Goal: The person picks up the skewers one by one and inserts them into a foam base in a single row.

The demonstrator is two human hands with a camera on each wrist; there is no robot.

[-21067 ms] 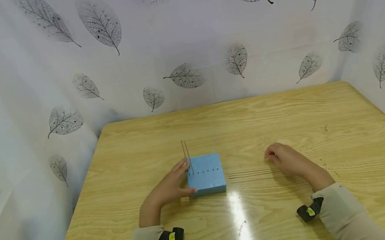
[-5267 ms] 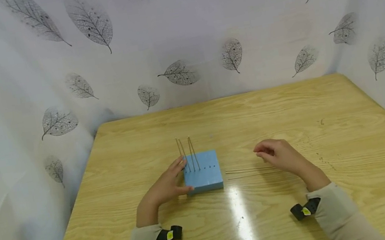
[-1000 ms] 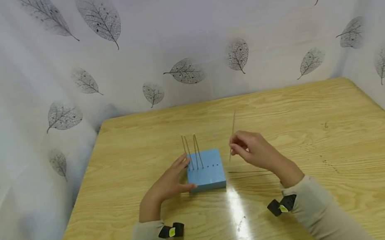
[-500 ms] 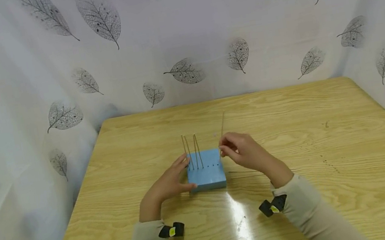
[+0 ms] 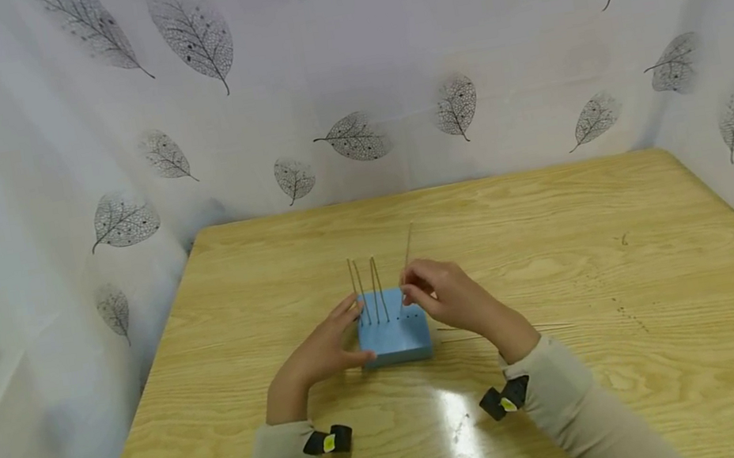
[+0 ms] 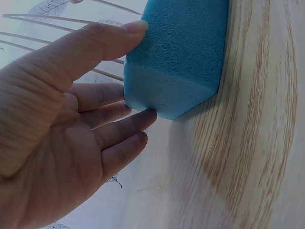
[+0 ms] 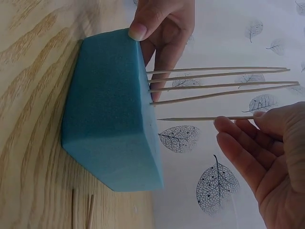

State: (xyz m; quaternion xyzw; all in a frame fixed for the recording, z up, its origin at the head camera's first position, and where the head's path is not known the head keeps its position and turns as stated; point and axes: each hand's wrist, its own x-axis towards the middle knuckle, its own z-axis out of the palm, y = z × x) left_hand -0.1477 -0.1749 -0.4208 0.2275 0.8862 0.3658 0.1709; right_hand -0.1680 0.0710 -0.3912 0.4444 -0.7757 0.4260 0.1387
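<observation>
A light blue foam block (image 5: 396, 344) lies on the table with a row of small holes across its top. Several thin wooden skewers (image 7: 219, 74) stand in the holes at its left, leaning slightly. My left hand (image 5: 318, 357) holds the block's left side, thumb at the front corner and fingers along the side and back. Between thumb and fingertips, my right hand (image 5: 449, 292) pinches another skewer (image 7: 190, 119) near its middle. This skewer's pointed end is right at the block's top, just right of the standing ones.
Two loose skewers (image 5: 460, 340) lie on the wooden table (image 5: 627, 236) to the right of the block, partly under the right forearm. Small dark marks (image 5: 629, 315) dot the tabletop farther right. A white leaf-patterned curtain (image 5: 383, 58) hangs behind the table.
Over the last second my right hand has carried its skewer leftward to the block. The standing skewers have grown from two, 21 seconds ago; fewer lie loose. My left hand stays on the block.
</observation>
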